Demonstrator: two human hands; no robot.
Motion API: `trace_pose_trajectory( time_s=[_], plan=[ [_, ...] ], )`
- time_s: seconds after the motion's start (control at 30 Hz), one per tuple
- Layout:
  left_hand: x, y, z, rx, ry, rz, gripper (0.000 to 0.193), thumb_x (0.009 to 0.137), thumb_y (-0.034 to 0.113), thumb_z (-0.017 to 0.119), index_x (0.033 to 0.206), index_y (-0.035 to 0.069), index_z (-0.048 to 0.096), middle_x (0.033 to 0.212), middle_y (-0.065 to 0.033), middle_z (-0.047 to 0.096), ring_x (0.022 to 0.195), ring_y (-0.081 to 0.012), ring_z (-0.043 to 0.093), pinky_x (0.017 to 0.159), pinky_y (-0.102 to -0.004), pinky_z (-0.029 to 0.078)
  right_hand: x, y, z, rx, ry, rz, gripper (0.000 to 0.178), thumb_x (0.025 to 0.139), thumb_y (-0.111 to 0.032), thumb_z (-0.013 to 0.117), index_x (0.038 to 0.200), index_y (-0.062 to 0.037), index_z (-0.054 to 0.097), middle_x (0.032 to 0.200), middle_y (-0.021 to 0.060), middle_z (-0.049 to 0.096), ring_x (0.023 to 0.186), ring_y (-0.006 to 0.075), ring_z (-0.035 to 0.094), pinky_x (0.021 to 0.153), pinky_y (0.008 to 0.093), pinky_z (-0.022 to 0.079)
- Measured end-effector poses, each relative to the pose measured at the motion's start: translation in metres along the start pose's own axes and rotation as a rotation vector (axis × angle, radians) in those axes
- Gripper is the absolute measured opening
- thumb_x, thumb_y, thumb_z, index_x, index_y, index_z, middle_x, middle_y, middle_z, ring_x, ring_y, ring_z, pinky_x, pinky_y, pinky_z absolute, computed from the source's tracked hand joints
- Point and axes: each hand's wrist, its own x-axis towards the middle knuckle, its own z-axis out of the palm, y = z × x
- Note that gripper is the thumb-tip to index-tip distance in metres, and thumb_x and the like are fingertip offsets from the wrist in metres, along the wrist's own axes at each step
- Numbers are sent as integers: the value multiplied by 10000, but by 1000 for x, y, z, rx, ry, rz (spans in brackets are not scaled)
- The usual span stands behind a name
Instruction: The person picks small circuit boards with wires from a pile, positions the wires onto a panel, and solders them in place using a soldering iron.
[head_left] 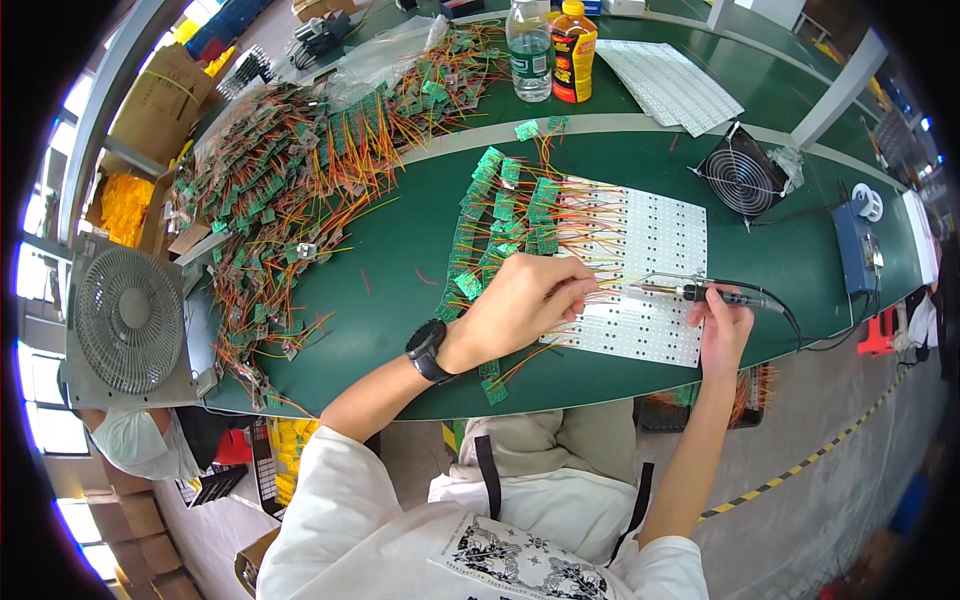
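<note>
A white panel (660, 235) with rows of small dots lies on the green bench in front of me. Along its left side, small green circuit boards (504, 205) lie in columns, their red and yellow wires (590, 222) reaching onto the panel. My left hand (530, 300), a black watch at its wrist, is closed in a pinch on a thin wire at the panel's left part. My right hand (722, 325) grips a soldering iron (738, 297) by its black handle. Its tip points left over the panel, close to the left fingertips. A thin metal tube runs beside the tip.
A big heap of wired circuit boards (300, 150) covers the bench's left. A black round fan (742, 172) and a blue soldering station (855, 245) stand right. Two bottles, one orange (573, 55) and one clear (529, 55), stand behind, near stacked white panels (665, 82).
</note>
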Motion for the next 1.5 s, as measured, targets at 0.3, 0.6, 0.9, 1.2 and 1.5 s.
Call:
trace_pose_trajectory(
  time_s=[0.3, 0.6, 0.9, 1.2, 1.5],
  plan=[
    [-6, -15, 25, 162, -68, 95, 126, 908, 82, 632, 1003, 3, 658, 837, -151, 689, 695, -281, 678, 615, -367, 530, 0, 0, 0, -20, -2, -4, 174, 906, -77, 678, 1014, 59, 657, 717, 105, 658, 560, 169, 608, 529, 276, 454],
    [-6, -54, 43, 516, 109, 267, 43, 820, 136, 676, 817, 96, 690, 746, -33, 602, 612, -249, 628, 509, -373, 489, -1, 0, 2, -60, -6, -31, 178, 910, -59, 663, 1030, 72, 651, 741, 109, 659, 565, 176, 619, 528, 277, 462],
    [-10, -64, 46, 569, 97, 300, 65, 854, 190, 669, 868, 130, 688, 753, -4, 601, 611, -217, 627, 489, -355, 481, 2, 1, -3, -155, -100, 60, 224, 905, -67, 673, 1068, 81, 631, 864, 134, 674, 633, 209, 654, 594, 301, 511],
    [-7, -65, 45, 608, 66, 307, 79, 864, 173, 647, 838, 104, 619, 737, -27, 554, 588, -235, 605, 476, -375, 461, -3, 1, -5, -136, -128, -16, 215, 875, -22, 680, 1047, 95, 627, 900, 136, 674, 609, 229, 657, 567, 351, 551],
    [-8, -67, 47, 633, 53, 301, 94, 855, 172, 655, 830, 97, 605, 739, -31, 550, 578, -236, 603, 469, -377, 455, -5, -3, -2, -201, -126, -4, 209, 864, -29, 682, 1025, 94, 630, 861, 141, 673, 595, 227, 655, 559, 341, 546]
  ],
)
